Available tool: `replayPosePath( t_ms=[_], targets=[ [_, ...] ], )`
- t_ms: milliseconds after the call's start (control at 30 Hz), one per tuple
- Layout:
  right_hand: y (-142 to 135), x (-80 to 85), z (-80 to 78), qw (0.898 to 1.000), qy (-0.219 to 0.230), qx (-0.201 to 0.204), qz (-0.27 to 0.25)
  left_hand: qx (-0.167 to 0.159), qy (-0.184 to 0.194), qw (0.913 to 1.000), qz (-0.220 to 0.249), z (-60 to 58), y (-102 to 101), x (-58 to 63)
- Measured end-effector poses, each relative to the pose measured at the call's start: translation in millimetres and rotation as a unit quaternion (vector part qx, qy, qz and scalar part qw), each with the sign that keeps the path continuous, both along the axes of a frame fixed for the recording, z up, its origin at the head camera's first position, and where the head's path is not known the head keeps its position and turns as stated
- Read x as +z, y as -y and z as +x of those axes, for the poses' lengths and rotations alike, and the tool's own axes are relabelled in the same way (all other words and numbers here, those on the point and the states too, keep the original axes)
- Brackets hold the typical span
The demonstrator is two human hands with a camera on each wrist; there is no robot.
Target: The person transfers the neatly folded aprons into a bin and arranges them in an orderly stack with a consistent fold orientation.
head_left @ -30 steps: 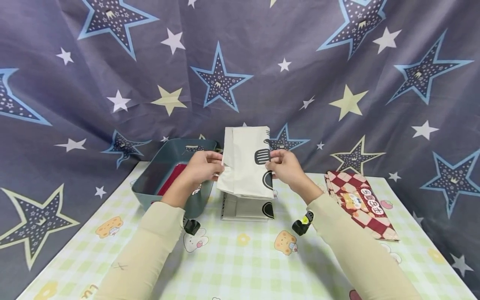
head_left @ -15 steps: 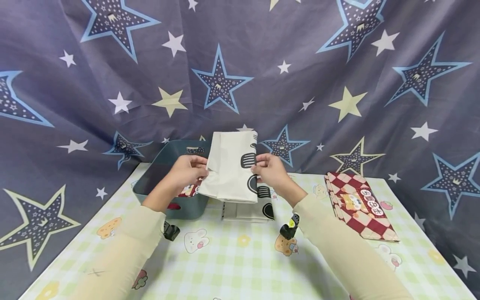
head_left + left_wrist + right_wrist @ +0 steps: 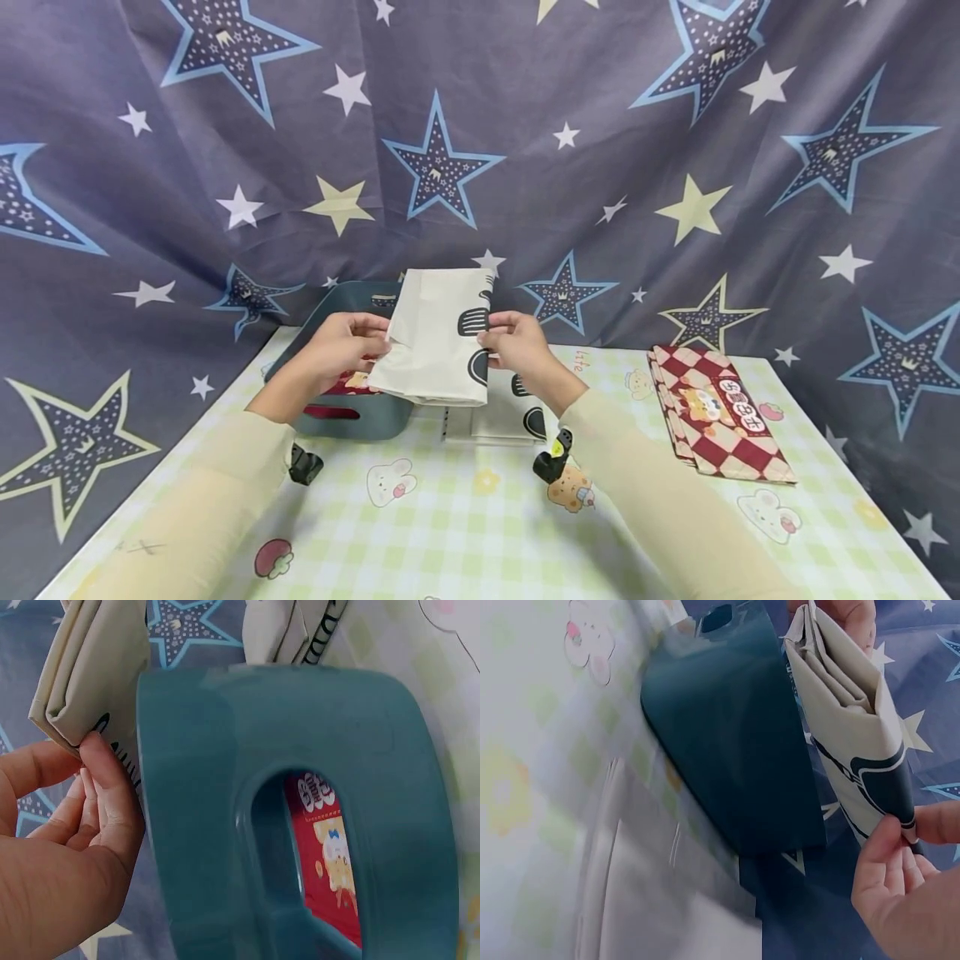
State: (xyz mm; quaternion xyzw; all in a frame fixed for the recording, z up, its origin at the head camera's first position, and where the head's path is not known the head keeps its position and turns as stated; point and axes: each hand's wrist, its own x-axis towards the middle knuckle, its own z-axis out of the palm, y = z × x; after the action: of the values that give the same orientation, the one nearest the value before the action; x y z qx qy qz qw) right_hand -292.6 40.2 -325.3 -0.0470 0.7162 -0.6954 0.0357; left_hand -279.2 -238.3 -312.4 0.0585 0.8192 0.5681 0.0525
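Observation:
Both hands hold up a folded cream cloth (image 3: 435,333) printed with black kitchen utensils. My left hand (image 3: 345,350) pinches its left edge, and my right hand (image 3: 521,342) pinches the right edge. The cloth overlaps the right side of a teal plastic basket (image 3: 360,417) in the head view. In the left wrist view, the left thumb and fingers grip a lower corner of the thick fold. A red printed cloth (image 3: 322,862) shows through the basket's handle hole. Another folded cream cloth (image 3: 502,417) lies on the table, partly hidden behind the held one.
A folded red-and-white checked cloth (image 3: 723,417) with a cartoon bear lies on the right side of the table. The table wears a green checked cover (image 3: 450,533). Behind it hangs a dark star-patterned curtain (image 3: 540,192).
Both hands have moved left with the folded cream cloth, from above the other cream cloth to the basket's right side. More of the cream cloth on the table now shows.

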Motion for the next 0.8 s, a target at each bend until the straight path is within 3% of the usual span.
replayPosePath(
  t_ms=[267,567,800],
  targets=[
    [22,2.6,-0.5,1.0,0.011,0.002,-0.025,0.007,-0.005,0.9999,0.007,4.4,16,5.4],
    [48,6.1,-0.4,0.997,0.013,0.038,-0.06,0.018,-0.012,0.9997,-0.011,13.0,37,15.0],
    [59,10.0,-1.0,0.992,0.027,0.07,-0.105,0.032,-0.007,0.9989,-0.033,9.2,54,19.6]
  ],
)
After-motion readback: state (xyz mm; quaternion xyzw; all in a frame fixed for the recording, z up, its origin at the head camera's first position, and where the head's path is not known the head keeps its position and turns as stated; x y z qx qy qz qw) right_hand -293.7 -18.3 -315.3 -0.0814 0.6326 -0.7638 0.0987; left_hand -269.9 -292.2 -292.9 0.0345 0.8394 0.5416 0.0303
